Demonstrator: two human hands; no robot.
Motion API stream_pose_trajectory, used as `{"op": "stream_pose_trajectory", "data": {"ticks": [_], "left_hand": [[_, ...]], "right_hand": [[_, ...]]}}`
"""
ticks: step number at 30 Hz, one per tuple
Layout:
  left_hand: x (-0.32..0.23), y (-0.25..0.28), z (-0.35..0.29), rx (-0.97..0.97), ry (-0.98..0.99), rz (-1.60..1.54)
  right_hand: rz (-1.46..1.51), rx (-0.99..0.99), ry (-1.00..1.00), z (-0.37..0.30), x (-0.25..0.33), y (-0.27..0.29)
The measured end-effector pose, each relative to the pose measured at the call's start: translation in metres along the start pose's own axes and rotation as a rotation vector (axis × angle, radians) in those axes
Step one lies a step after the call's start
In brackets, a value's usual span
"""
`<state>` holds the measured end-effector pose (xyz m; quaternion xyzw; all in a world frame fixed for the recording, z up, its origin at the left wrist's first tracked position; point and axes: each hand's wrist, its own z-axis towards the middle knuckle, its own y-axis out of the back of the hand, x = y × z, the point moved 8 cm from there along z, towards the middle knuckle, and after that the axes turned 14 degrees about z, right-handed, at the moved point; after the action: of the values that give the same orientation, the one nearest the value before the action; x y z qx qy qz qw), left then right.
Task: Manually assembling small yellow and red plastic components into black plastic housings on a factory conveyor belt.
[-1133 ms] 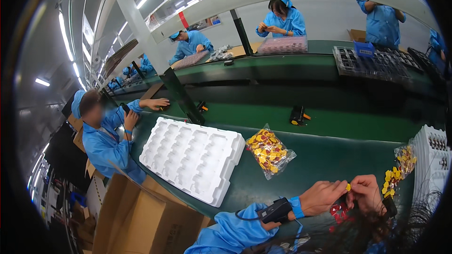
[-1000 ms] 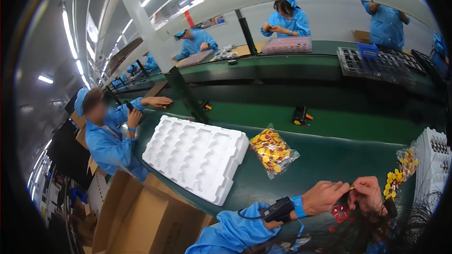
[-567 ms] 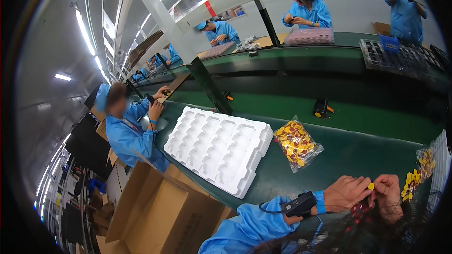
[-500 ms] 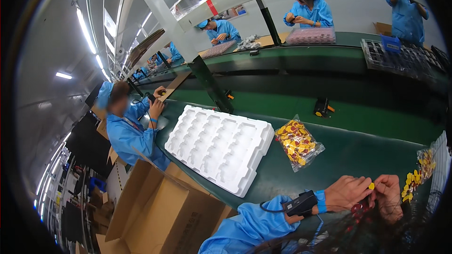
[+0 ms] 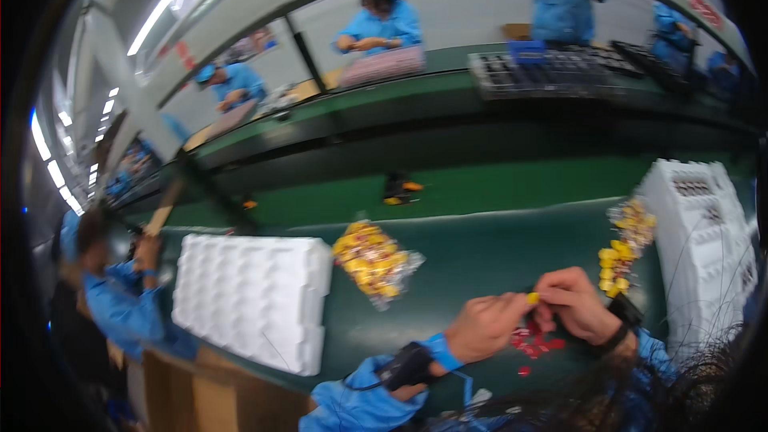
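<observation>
My left hand (image 5: 486, 328) and my right hand (image 5: 578, 304) meet fingertip to fingertip above the green table. A small yellow piece (image 5: 533, 298) is pinched between them, its exact shape blurred. The fingers of both hands are closed on it. Below the hands lies a loose scatter of small red pieces (image 5: 538, 344). Just beyond my right hand, a pile of yellow pieces (image 5: 613, 268) spills beside an opened clear bag (image 5: 636, 224) of similar pieces. Another clear bag (image 5: 372, 262), full of yellow and red pieces, lies farther left.
A white foam tray (image 5: 248, 296) lies at left, and stacked white trays (image 5: 696, 256) holding small parts stand at right. Below left is a cardboard box (image 5: 216, 400). A black-and-orange device (image 5: 400, 188) lies beyond the table edge. A co-worker (image 5: 120, 296) sits at left; others work across.
The view has swung right, bringing the stacked white trays at right into fuller sight. My hands still hold the yellow piece together, and the red pieces below them show more clearly.
</observation>
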<state>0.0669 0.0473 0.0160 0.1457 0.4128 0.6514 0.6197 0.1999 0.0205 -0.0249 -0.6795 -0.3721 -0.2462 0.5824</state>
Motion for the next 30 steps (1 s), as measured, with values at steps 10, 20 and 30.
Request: {"op": "stream_pose_trajectory", "data": {"ticks": [10, 20, 30], "left_hand": [[-0.009, 0.017, 0.014, -0.008, 0.042, 0.098], [-0.107, 0.025, 0.013, -0.089, -0.719, 0.356], [-0.172, 0.046, -0.01, -0.582, -1.237, 0.565]], "right_hand": [[0.013, 0.031, 0.029, 0.002, 0.004, 0.002], [-0.047, -0.078, 0.073, 0.007, 0.008, 0.023], [-0.073, -0.138, 0.063, 0.007, 0.013, 0.023]]}}
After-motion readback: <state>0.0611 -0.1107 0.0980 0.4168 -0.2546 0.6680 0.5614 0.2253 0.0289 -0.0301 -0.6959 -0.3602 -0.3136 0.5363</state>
